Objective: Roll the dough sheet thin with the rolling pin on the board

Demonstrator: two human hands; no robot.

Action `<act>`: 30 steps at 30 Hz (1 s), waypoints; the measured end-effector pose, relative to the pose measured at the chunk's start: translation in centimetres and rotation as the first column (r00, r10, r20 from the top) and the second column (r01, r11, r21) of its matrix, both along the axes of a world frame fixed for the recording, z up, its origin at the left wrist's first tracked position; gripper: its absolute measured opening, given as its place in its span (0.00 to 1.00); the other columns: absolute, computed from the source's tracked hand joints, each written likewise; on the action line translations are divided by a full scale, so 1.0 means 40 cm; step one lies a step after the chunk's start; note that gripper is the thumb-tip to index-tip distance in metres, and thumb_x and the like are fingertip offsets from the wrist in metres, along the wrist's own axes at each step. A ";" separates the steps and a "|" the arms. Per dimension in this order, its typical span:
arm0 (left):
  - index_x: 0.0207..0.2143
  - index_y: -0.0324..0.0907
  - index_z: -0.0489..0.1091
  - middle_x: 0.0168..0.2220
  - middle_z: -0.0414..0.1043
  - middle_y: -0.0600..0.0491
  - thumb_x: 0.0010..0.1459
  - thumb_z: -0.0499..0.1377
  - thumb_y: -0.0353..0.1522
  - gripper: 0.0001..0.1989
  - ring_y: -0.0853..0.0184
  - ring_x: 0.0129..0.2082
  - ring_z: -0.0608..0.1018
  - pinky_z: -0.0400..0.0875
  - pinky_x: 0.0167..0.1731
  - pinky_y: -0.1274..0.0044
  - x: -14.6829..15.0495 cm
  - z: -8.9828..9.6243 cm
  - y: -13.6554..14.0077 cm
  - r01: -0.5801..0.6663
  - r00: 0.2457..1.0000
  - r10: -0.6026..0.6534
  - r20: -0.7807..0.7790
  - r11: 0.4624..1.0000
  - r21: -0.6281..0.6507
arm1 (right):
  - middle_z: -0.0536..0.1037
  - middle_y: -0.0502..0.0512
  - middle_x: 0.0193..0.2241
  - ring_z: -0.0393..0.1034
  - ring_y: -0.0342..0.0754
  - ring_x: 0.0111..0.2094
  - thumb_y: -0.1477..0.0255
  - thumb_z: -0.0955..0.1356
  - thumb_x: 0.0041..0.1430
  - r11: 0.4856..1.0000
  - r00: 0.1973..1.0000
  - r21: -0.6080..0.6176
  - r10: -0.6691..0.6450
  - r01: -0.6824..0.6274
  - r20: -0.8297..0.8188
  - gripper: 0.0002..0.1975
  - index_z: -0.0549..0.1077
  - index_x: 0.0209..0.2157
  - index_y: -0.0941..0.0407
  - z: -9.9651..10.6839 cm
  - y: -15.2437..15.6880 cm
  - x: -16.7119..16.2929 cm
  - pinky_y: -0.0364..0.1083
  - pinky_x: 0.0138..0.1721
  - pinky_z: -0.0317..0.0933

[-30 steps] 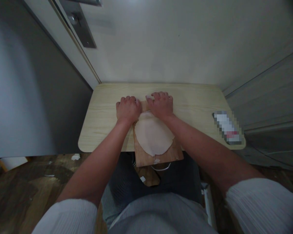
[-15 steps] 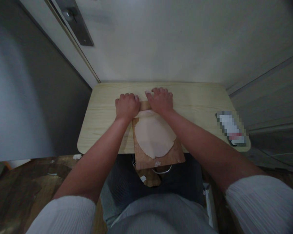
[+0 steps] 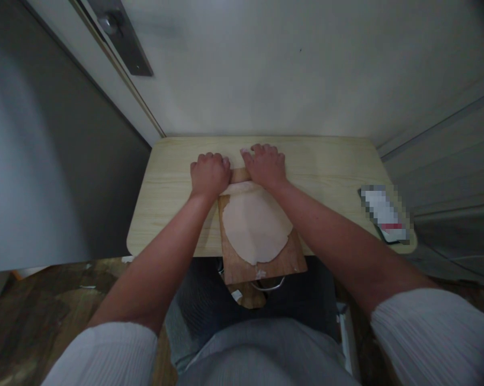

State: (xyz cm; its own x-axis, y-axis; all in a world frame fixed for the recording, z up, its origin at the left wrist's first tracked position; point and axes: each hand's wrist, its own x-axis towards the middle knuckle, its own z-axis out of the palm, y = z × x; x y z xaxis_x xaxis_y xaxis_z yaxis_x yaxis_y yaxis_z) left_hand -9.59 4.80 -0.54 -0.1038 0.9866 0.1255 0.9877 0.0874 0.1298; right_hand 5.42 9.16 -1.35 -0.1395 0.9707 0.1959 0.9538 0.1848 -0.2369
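Note:
A short stretch of a wooden rolling pin (image 3: 240, 175) shows between my hands at the far edge of the dough. My left hand (image 3: 210, 174) is closed over its left part, and my right hand (image 3: 267, 165) is closed over its right part with the thumb out to the left. Both ends of the pin are hidden under the hands. Toward me, a thin, pale, roughly round sheet of dough (image 3: 255, 225) lies flat on a brown wooden board (image 3: 245, 272). Its far edge meets the pin. My right forearm covers some of the sheet's right side.
The board rests on a light wooden table (image 3: 165, 203) and juts past its near edge over my lap. A blurred-out phone (image 3: 384, 214) lies at the table's right end. A white door (image 3: 242, 69) with a metal handle plate (image 3: 123, 37) stands right behind the table.
Both hands keep their grip on the rolling pin and have hardly moved. The camera view has shifted slightly, so the table's near edge and board sit a little lower.

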 end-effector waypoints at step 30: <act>0.37 0.43 0.75 0.40 0.78 0.42 0.70 0.38 0.43 0.28 0.52 0.45 0.74 0.60 0.42 0.61 0.040 0.022 -0.322 0.035 0.998 -0.033 -0.050 0.999 0.037 | 0.61 0.61 0.66 0.48 0.62 0.67 0.61 0.56 0.70 0.994 0.994 0.069 0.082 -0.087 0.067 0.25 0.63 0.64 0.53 -0.018 -0.301 0.130 0.68 0.63 0.38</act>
